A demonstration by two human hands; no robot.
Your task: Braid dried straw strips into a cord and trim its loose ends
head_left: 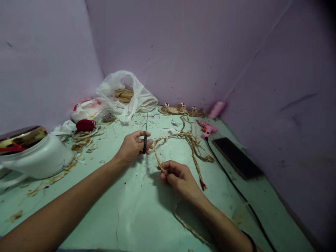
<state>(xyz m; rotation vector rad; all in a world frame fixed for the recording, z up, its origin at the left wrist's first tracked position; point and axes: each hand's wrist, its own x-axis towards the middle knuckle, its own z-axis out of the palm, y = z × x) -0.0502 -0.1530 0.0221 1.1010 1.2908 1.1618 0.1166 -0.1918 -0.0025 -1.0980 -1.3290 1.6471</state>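
My left hand (pixel 135 145) is closed around the black handle of a pair of scissors (pixel 145 141), whose thin blade points up and away from me. To its right, my right hand (pixel 177 176) pinches a braided straw rope (pixel 157 154) between thumb and fingers. From that pinch the rope curves up and over to a loose tangle (pixel 193 140) on the green table (pixel 141 210). One strand of the tangle ends in a red tip. Another length of cord passes under my right forearm.
A pink glue gun (pixel 208 129) with a black cable and a dark phone (pixel 237 157) lie at the right. Behind are a plastic bag (pixel 141 98), woven pieces (pixel 174 110) and a pink roll (pixel 217 109). A white pot (pixel 39 161) and scraps occupy the left.
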